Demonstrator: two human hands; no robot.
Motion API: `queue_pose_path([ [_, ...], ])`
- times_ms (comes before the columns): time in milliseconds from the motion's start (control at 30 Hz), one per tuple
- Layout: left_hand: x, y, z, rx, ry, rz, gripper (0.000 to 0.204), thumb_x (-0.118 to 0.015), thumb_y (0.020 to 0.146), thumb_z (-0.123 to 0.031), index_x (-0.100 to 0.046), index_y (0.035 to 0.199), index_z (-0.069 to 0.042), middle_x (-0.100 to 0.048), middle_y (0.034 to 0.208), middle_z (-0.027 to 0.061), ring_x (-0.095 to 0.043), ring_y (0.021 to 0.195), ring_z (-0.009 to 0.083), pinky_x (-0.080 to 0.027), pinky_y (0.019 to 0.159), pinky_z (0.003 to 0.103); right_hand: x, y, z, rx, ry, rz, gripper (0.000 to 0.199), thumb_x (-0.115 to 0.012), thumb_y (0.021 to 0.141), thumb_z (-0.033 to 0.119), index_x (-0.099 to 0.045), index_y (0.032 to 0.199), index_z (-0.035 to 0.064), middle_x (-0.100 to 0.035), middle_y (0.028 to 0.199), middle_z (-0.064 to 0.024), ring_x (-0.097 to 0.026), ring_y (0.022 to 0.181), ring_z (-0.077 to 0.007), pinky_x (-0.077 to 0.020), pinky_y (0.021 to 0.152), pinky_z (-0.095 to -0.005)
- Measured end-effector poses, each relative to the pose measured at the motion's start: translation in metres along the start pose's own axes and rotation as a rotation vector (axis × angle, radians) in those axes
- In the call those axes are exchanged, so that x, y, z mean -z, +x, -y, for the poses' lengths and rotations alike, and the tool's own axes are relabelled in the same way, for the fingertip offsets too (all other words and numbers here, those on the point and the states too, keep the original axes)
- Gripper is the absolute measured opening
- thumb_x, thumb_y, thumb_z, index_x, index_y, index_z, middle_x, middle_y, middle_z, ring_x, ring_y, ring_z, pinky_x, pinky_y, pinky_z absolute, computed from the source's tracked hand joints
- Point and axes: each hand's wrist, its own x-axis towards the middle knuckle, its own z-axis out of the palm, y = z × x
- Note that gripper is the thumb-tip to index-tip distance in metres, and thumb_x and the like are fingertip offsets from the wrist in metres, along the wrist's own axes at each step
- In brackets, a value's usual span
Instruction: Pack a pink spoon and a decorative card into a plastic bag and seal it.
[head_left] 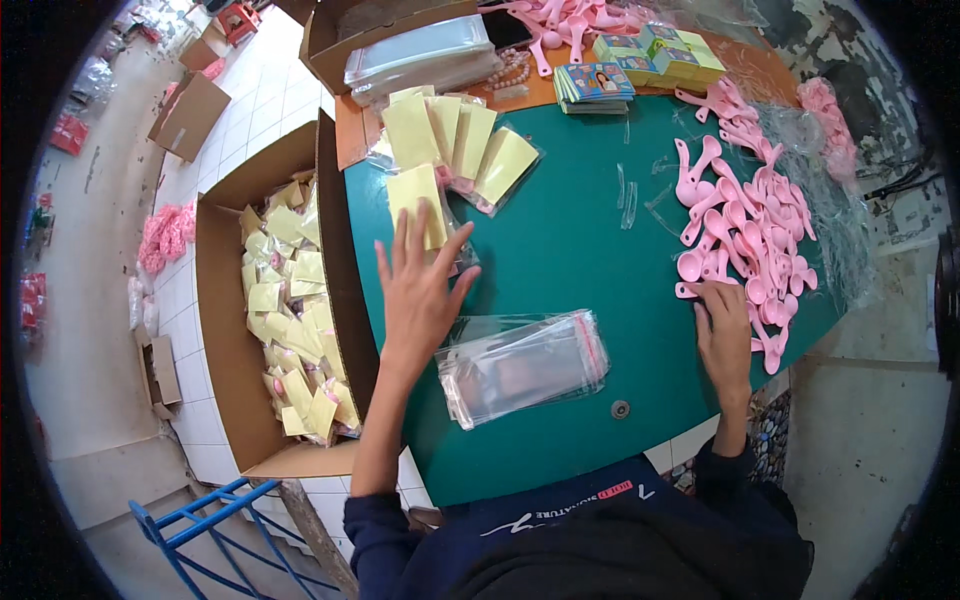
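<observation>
- left hand (420,290): fingers spread flat, released, resting on a yellow-backed packet (418,198) at the tabletop's left edge.
- right hand (722,335): fingers curled onto a pink spoon (692,291) at the near edge of the pink spoon pile (745,225).
- clear bag stack (525,365): between the hands, near side.
- green tabletop (570,230).
- cardboard box (225,330): left, filled with packets.

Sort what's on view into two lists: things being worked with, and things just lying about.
In use:
left hand on yellow packet
right hand at pink spoons
clear bags
box of packets

Lying about:
card stack
small boxes
flat cartons
blue frame
</observation>
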Motion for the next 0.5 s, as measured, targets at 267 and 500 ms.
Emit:
queue_pose_path([
  [267,-0.001,0.016,-0.005,-0.161,0.074,0.012,0.038,-0.068,0.072,-0.028,-0.057,0.107,-0.018,-0.031,0.134,0.0134,-0.031,0.124,0.0323,-0.025,0.097,0.056,-0.005,0.016,-0.018,0.161,-0.13,-0.022,0.029,-0.055,0.068,-0.002,-0.056,0.097,0.0038,-0.053,0.094,-0.0102,-0.048,0.09,-0.027,-0.0375,0.078,-0.0371],
  [500,-0.007,-0.04,-0.058,-0.177,-0.423,0.422,0.028,-0.069,0.07,-0.023,-0.057,0.091,-0.008,-0.054,0.083,0.0074,-0.057,0.078,0.0266,-0.047,0.068,0.036,0.015,0.017,0.035,-0.043,0.206,-0.377,0.013,-0.055,0.081,0.006,-0.06,0.091,0.0005,-0.056,0.09,-0.0107,-0.052,0.085,-0.0218,-0.0417,0.074,-0.0328],
])
